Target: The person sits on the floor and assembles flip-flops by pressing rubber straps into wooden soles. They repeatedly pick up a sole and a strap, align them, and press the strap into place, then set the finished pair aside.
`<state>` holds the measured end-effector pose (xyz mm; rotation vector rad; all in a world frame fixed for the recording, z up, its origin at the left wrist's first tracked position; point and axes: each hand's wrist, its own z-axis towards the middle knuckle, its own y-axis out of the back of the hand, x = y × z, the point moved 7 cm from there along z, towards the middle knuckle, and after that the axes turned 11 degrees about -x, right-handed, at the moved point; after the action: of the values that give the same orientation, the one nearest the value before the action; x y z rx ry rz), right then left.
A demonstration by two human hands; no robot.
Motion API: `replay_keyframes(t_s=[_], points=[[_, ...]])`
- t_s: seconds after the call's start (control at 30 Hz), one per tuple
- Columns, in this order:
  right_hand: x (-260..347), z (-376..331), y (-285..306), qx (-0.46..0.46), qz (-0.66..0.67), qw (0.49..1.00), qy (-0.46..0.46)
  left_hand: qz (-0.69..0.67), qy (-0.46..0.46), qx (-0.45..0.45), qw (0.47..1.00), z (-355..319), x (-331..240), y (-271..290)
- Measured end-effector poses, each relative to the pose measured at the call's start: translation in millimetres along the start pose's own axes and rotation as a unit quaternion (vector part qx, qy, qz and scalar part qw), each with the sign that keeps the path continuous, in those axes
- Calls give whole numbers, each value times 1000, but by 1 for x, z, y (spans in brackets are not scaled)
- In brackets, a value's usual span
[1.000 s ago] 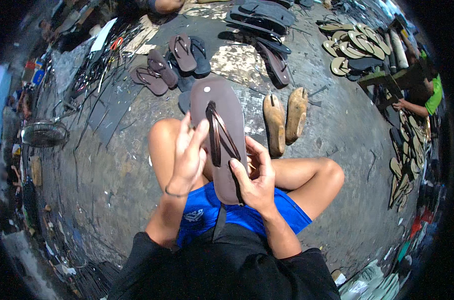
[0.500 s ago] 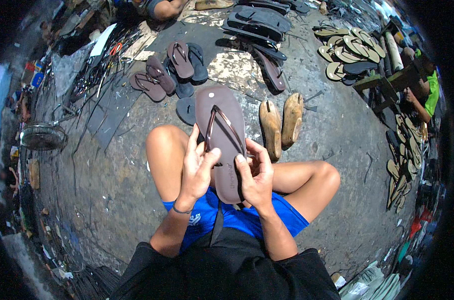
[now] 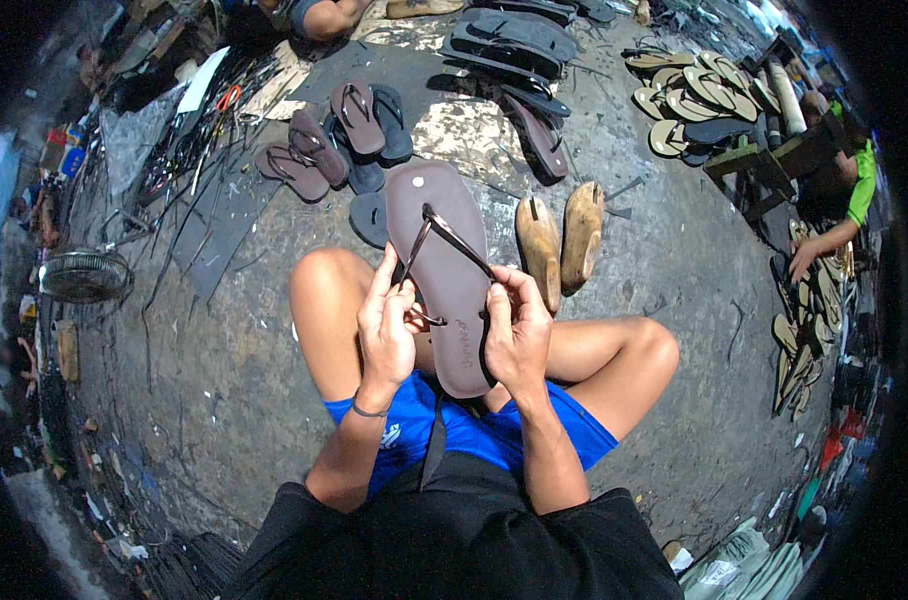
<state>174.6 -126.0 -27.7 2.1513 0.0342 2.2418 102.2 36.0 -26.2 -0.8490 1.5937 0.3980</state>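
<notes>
Both hands raised over lap: left hand [image 3: 389,325] pinching, right hand [image 3: 519,335] gripping.

Place: sandal-making workshop | stained concrete floor [image 3: 224,330] | finished sandal pairs [image 3: 339,135] upper centre | wooden foot lasts [image 3: 559,240] | loose soles [image 3: 699,100] stacked upper right | straps [image 3: 184,160] upper left

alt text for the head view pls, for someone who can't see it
A person sitting cross-legged on a concrete floor holds a brown flip-flop over their lap, left hand on its strap, right hand on its edge. Two wooden lasts stand just beyond, and more sandals lie farther off.
</notes>
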Motion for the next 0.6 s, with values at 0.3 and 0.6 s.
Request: replay_keyframes(t_s=[0.3, 0.6], points=[[-10, 14, 7, -15, 141, 984, -104, 9, 92, 160, 983, -12, 14, -10], [-39, 9, -5, 93, 259, 910, -312, -133, 202, 191, 951, -23, 12, -23]])
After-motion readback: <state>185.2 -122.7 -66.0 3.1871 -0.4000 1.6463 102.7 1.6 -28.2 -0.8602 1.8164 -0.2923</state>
